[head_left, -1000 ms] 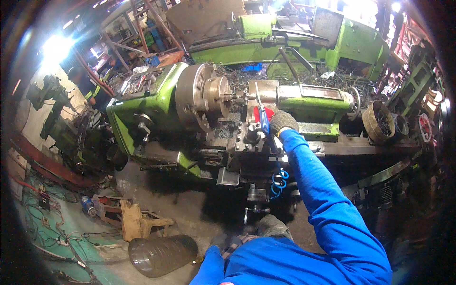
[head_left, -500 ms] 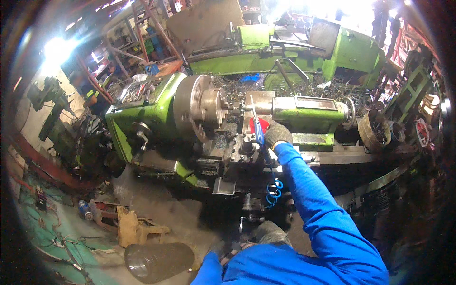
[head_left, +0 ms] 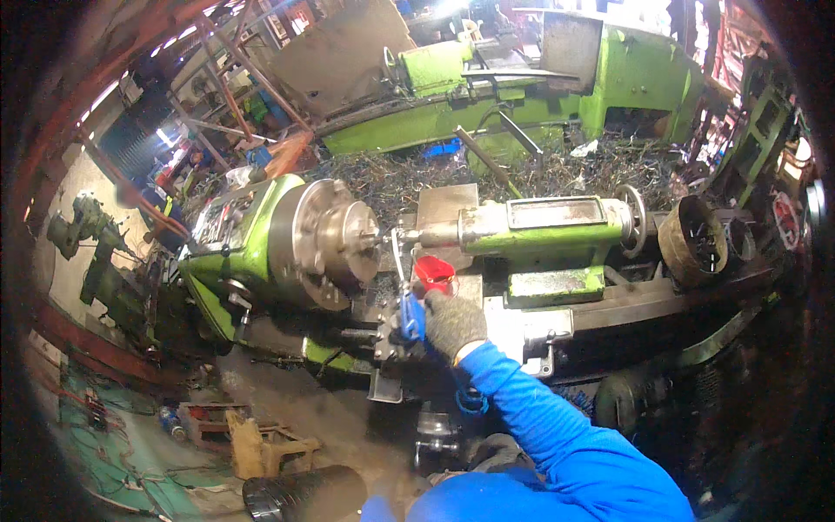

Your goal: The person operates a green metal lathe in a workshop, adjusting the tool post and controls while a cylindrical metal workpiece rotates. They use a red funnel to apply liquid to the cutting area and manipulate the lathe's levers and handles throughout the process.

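Of the person's 2 hands, only the right hand (head_left: pixel 455 324) shows; it wears a dark knit glove and is closed around a blue air gun (head_left: pixel 411 317) over the lathe's carriage. The left hand is out of view, so its state cannot be told. The gun's thin metal nozzle (head_left: pixel 398 259) rises toward the space between the large chuck (head_left: pixel 304 248) and the green tailstock (head_left: pixel 548 228). A red cup (head_left: pixel 435 273) stands just past the gloved fingers; whether they touch it is unclear. The glove, the sleeve and the cup hide part of the carriage, and a coil of blue hose (head_left: pixel 471 400) hangs below the wrist.

Small items clutter the top of the green headstock (head_left: pixel 228 278). At the tailstock's far end are a handwheel (head_left: pixel 634 221) and, to its right, a round drum (head_left: pixel 691 242) with an open top. Behind, metal shavings (head_left: pixel 557 170) are heaped up to a 2nd green machine (head_left: pixel 648 78), with a blue piece (head_left: pixel 442 149) and a white scrap (head_left: pixel 584 149) among them. 2 metal bars slant up from the heap, between the 2 machines. At lower left, a dark cylinder (head_left: pixel 304 494) lies on the floor near a low wooden stool (head_left: pixel 287 448), with cables (head_left: pixel 109 435) strewn farther left.
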Demonstrator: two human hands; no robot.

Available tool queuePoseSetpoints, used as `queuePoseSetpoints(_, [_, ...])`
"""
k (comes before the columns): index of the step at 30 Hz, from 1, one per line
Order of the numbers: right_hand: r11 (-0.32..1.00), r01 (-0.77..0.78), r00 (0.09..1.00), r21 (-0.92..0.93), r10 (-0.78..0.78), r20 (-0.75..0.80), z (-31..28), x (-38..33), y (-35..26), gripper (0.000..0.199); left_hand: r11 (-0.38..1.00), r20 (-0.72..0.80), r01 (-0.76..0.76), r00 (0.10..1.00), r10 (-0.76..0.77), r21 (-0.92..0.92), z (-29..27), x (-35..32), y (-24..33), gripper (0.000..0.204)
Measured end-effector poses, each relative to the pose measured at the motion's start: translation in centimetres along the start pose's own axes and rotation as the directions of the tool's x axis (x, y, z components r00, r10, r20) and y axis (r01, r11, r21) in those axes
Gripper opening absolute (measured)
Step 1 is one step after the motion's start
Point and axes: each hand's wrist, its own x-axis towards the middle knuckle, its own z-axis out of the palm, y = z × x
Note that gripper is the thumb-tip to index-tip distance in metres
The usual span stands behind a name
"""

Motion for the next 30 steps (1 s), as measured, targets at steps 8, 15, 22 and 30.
queuePoseSetpoints(8, [0.973, 0.108, 0.988, 0.203, -0.128, 0.087, -0.4, -0.7, 1.7, 0.026, 1.0, -0.084, 0.026, 0.996, -0.026, -0.003, -1.6, -1.2, 2.5, 0.033])
queuePoseSetpoints(15, [0.961, 0.127, 0.968, 0.246, -0.175, 0.182, -1.2, -0.3, 2.1, 0.03, 0.961, -0.077, 0.147, 0.983, -0.169, -0.234, -3.9, -1.3, 7.3, 0.038])
queuePoseSetpoints(22, [0.961, 0.103, 0.971, 0.256, -0.153, 0.184, -1.5, 0.0, 1.9, 0.028, 0.995, -0.17, -0.033, 0.984, 0.049, 0.094, -4.5, 0.8, 8.0, 0.028])
queuePoseSetpoints(30, [0.993, 0.02, 0.992, 0.114, -0.034, 0.121, -1.9, -0.6, 0.1, 0.022, 0.995, -0.212, -0.096, 0.973, 0.095, 0.005, -1.4, 0.4, 3.6, 0.03])
